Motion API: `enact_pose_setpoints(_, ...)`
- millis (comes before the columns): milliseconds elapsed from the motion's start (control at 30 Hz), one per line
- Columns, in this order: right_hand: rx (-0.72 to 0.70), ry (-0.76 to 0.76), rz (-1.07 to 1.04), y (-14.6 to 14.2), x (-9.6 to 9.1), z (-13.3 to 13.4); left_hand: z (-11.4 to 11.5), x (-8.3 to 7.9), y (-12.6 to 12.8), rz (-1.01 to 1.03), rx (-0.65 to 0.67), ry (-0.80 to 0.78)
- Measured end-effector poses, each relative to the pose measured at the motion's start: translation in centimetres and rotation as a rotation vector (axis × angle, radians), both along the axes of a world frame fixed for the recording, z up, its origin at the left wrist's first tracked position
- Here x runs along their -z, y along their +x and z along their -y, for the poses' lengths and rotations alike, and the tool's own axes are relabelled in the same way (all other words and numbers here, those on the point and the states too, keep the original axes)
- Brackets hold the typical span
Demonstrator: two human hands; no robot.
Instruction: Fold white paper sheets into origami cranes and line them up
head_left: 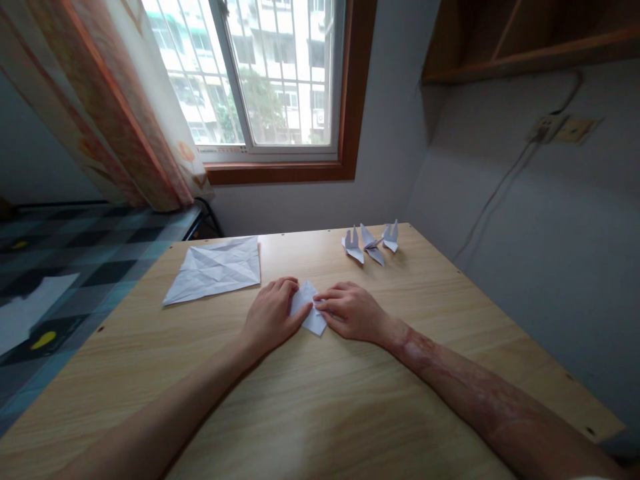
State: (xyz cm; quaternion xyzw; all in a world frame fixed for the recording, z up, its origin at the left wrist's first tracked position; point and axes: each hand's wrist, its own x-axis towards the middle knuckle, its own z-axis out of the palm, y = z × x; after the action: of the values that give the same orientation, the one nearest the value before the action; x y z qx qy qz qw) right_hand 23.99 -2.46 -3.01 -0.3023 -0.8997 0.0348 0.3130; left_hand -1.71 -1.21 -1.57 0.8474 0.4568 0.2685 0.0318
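Observation:
A small folded piece of white paper (314, 324) lies on the wooden table, between both hands. My left hand (273, 308) holds its left side, with the thumb laid across the paper and the fingers curled along the far left edge. From the right, my right hand (353, 312) has its fingertips closed on the paper's right edge, around a small flap near the middle. The fingers partly cover the folds, so their exact shape is hard to make out.
A creased white sheet (220, 267) lies flat at the table's (300, 413) back left. Three folded paper cranes (373, 245) stand at the back right. A bed with a checked cover (115, 272) adjoins the left side; a wall with a cable (493, 200) runs along the right.

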Motion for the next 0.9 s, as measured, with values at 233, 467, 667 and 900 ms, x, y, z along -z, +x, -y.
enact_pose_setpoints(233, -0.005, -0.007, -0.01, 0.0, -0.1, -0.1, 0.2, -0.4, 0.1, -0.005, 0.006, -0.024)
enact_pose_setpoints(467, -0.026, -0.044, -0.051, 0.1, -0.2, -0.2, 0.6, -0.7, 0.4, -0.047, 0.03, 0.022)
enact_pose_setpoints(667, -0.037, -0.064, -0.075, 0.2, 0.1, -0.5, 0.8, -0.6, 0.7, -0.104, 0.032, 0.061)
enact_pose_setpoints(900, -0.018, -0.064, -0.07, 0.3, 0.4, -0.5, 1.9, -0.6, 0.8, -0.135, 0.156, 0.043)
